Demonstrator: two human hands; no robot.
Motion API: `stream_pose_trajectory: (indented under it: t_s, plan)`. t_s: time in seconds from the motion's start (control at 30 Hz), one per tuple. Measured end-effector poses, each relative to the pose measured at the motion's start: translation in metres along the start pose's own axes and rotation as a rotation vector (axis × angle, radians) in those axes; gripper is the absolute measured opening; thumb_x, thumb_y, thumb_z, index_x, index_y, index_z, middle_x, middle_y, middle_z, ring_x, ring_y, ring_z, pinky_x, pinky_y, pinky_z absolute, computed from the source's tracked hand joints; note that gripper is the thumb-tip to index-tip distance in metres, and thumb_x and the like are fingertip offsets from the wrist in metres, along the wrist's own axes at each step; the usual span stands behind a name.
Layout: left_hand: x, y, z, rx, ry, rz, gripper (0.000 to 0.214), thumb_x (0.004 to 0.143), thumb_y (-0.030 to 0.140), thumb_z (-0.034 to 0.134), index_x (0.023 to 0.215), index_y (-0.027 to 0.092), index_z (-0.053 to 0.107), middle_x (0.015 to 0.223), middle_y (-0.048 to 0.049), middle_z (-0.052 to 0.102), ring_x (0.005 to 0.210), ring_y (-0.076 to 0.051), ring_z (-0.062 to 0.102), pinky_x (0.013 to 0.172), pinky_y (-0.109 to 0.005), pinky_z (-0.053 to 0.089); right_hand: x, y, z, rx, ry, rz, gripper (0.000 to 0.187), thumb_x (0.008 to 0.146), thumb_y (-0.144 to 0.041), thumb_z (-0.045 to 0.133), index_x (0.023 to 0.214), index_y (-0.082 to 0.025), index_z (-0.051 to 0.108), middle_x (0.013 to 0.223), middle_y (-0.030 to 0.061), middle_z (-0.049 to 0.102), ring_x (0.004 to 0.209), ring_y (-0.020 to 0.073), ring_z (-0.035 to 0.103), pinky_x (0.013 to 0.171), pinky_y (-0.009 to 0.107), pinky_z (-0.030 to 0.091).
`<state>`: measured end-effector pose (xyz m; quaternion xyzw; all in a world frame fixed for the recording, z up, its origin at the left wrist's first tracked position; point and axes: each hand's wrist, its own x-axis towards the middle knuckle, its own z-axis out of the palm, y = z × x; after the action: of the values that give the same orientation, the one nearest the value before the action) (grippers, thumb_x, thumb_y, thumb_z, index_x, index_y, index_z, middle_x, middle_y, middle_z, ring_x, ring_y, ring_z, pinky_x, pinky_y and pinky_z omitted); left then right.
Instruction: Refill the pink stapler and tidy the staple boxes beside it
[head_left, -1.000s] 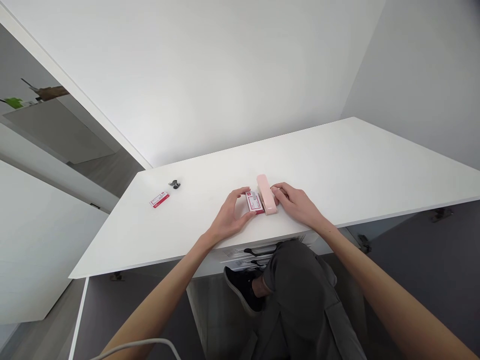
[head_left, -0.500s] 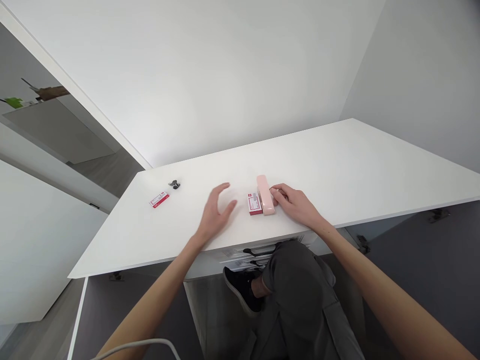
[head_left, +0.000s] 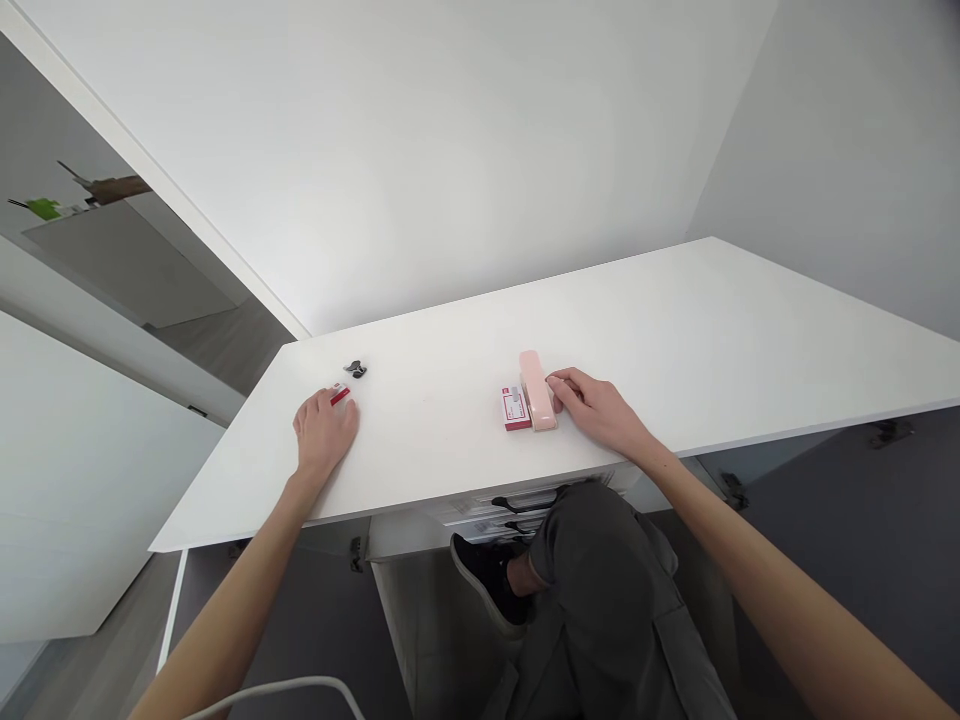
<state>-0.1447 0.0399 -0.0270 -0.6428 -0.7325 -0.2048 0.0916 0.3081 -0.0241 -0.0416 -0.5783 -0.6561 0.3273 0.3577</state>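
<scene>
My left hand (head_left: 324,432) lies over a small red and white box (head_left: 341,393) at the left of the white table (head_left: 675,340). Its fingers curl on the box, and only the box's red end shows. My right hand (head_left: 596,408) holds the right side of a pink stapler (head_left: 537,388) near the table's front edge, fingertips pressed against it. A second red and white box (head_left: 515,408) lies flat against the stapler's left side, touched by neither hand.
A small dark metal clip (head_left: 355,370) sits just beyond my left hand. My crossed leg and black shoe (head_left: 487,580) are under the table's front edge, by drawer handles (head_left: 517,503). A white wall rises behind the table.
My left hand let go of the box beside the stapler and swung left across the table onto the other small box. My right hand stayed on the stapler.
</scene>
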Motion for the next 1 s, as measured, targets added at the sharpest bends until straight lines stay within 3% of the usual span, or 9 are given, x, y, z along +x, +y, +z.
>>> stream_pose_trajectory:
  t_s: [0.13,0.3,0.47,0.6,0.7,0.8,0.9,1.0]
  plan:
    - [-0.004,0.006,0.002,0.001,-0.01,0.173,0.049,0.101,0.043,0.044,0.136,0.017,0.066,0.146,-0.0175,0.06,0.14,-0.039,0.049,0.123,-0.058,0.034,-0.001,-0.001,0.0,0.009,0.0,0.003,0.039,0.108,-0.056,0.038,0.112,-0.028,0.065,0.092,0.0007,0.077,0.089,0.0231,0.068,0.083,0.036,0.045]
    - [-0.014,0.013,-0.002,-0.091,-0.069,0.266,0.052,0.101,0.043,0.047,0.145,0.021,0.063,0.15,-0.0156,0.055,0.135,-0.037,0.052,0.117,-0.055,0.043,-0.001,-0.001,0.0,-0.006,0.008,0.002,0.04,0.107,-0.057,0.038,0.111,-0.027,0.066,0.091,0.0013,0.078,0.086,0.023,0.067,0.081,0.035,0.045]
    - [-0.033,0.047,-0.009,-0.177,-0.129,0.461,0.046,0.103,0.042,0.049,0.143,0.027,0.065,0.148,-0.012,0.056,0.123,-0.032,0.058,0.112,-0.053,0.047,-0.001,0.0,0.001,-0.016,0.018,-0.009,0.041,0.107,-0.056,0.039,0.112,-0.027,0.067,0.091,0.002,0.079,0.085,0.0232,0.068,0.079,0.035,0.046]
    - [-0.049,0.081,-0.008,-0.237,-0.221,0.602,0.046,0.102,0.043,0.054,0.145,0.029,0.062,0.157,-0.0107,0.05,0.115,-0.029,0.059,0.114,-0.056,0.043,0.0,0.0,0.001,-0.006,0.012,0.003,0.038,0.107,-0.054,0.041,0.112,-0.027,0.067,0.092,0.0019,0.079,0.088,0.0236,0.069,0.081,0.035,0.046]
    - [-0.058,0.105,-0.004,-0.27,-0.281,0.606,0.044,0.102,0.042,0.056,0.145,0.031,0.062,0.164,-0.0093,0.046,0.119,-0.031,0.057,0.115,-0.061,0.039,0.0,-0.001,0.001,-0.004,0.009,0.012,0.037,0.106,-0.053,0.041,0.112,-0.027,0.066,0.092,0.0018,0.079,0.09,0.024,0.07,0.081,0.036,0.046]
    - [-0.062,0.125,-0.001,-0.321,-0.316,0.57,0.039,0.104,0.039,0.056,0.142,0.035,0.064,0.16,-0.0066,0.051,0.132,-0.034,0.049,0.117,-0.063,0.035,-0.001,-0.002,0.0,-0.008,0.01,0.015,0.038,0.106,-0.055,0.04,0.112,-0.028,0.066,0.091,0.0011,0.078,0.086,0.0234,0.068,0.079,0.035,0.045]
    - [-0.064,0.137,-0.001,-0.421,-0.357,0.584,0.036,0.103,0.04,0.06,0.138,0.036,0.065,0.154,-0.0047,0.056,0.142,-0.033,0.042,0.122,-0.06,0.033,-0.002,-0.002,0.0,-0.007,0.009,0.01,0.038,0.106,-0.055,0.04,0.112,-0.028,0.066,0.09,0.0005,0.078,0.084,0.0228,0.067,0.078,0.035,0.045]
    - [-0.064,0.146,-0.001,-0.574,-0.358,0.559,0.044,0.098,0.044,0.069,0.14,0.034,0.061,0.147,-0.0056,0.061,0.141,-0.03,0.046,0.12,-0.052,0.04,-0.001,-0.001,0.001,-0.001,0.008,0.002,0.038,0.107,-0.055,0.04,0.112,-0.028,0.066,0.091,0.0004,0.078,0.086,0.0228,0.067,0.08,0.036,0.045]
